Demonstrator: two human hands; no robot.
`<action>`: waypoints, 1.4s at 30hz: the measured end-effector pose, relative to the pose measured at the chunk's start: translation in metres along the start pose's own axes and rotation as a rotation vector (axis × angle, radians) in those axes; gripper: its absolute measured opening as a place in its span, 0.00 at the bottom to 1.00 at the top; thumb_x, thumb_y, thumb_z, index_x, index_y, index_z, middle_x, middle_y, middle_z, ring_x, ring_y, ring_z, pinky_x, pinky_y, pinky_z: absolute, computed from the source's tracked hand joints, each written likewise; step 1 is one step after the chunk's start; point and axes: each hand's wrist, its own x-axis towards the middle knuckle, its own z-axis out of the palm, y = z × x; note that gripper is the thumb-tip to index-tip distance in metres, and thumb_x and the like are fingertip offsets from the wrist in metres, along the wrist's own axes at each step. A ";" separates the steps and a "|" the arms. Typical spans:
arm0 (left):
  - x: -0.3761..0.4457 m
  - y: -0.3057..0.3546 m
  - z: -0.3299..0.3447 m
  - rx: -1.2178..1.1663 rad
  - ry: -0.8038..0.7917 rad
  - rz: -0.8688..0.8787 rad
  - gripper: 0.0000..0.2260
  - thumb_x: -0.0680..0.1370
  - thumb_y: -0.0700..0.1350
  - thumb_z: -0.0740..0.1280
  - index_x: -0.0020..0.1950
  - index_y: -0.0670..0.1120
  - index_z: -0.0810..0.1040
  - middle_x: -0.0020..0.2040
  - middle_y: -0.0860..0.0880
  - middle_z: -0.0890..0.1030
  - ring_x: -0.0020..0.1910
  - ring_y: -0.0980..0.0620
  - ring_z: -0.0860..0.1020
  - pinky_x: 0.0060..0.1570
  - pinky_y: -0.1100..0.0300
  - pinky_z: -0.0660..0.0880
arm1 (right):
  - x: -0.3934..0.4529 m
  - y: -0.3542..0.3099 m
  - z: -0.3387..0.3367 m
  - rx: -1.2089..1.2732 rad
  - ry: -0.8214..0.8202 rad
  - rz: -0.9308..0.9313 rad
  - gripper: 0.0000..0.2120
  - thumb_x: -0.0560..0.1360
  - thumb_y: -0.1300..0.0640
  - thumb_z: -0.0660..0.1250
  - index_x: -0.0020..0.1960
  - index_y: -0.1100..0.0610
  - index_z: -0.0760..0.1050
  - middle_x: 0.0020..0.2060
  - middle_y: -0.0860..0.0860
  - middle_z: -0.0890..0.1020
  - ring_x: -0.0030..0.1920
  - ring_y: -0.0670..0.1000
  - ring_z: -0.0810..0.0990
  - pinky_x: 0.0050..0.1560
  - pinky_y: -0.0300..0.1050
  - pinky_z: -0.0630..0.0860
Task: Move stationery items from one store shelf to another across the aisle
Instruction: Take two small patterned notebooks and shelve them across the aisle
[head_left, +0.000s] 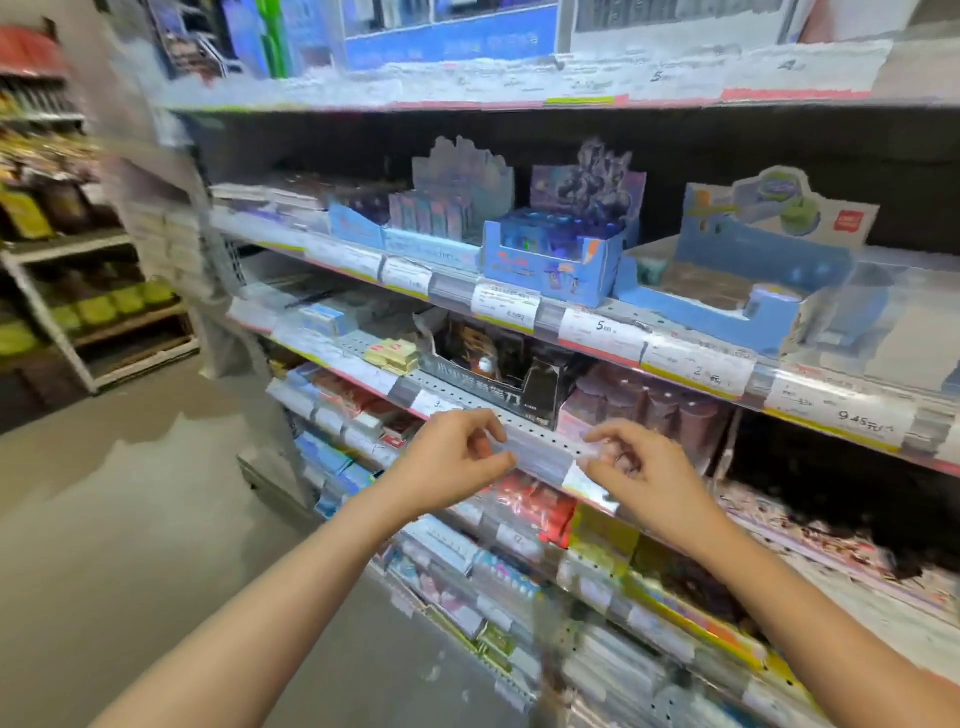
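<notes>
2 hands (452, 462) (636, 462), clear, flat pack (540, 451)

Display boxes (553, 260) are ranged along the upper shelf (597, 332); the dark box (498, 364) is set on the shelf below.

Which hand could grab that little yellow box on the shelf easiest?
Probably the left hand. The yellow box lies up and to the left on the shelf, closer to it. The right hand is farther right and would have to cross over.
</notes>
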 end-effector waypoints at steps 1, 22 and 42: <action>-0.003 -0.007 -0.008 0.003 0.016 -0.007 0.05 0.73 0.44 0.70 0.44 0.44 0.76 0.26 0.54 0.71 0.23 0.62 0.68 0.28 0.68 0.64 | 0.005 -0.005 0.009 0.002 -0.014 -0.020 0.08 0.70 0.60 0.70 0.44 0.48 0.75 0.31 0.46 0.71 0.28 0.42 0.68 0.38 0.43 0.74; 0.027 -0.230 -0.307 0.122 0.225 -0.016 0.05 0.72 0.46 0.70 0.43 0.47 0.76 0.29 0.50 0.79 0.25 0.58 0.71 0.31 0.62 0.69 | 0.226 -0.184 0.270 0.098 -0.052 -0.218 0.05 0.71 0.55 0.70 0.45 0.49 0.75 0.33 0.55 0.76 0.32 0.50 0.69 0.36 0.42 0.68; 0.262 -0.350 -0.444 0.654 0.371 0.455 0.11 0.71 0.42 0.68 0.52 0.41 0.77 0.46 0.44 0.75 0.48 0.43 0.73 0.47 0.51 0.71 | 0.438 -0.232 0.323 -0.768 0.313 -0.434 0.17 0.68 0.61 0.69 0.56 0.61 0.77 0.51 0.58 0.77 0.51 0.60 0.76 0.51 0.52 0.72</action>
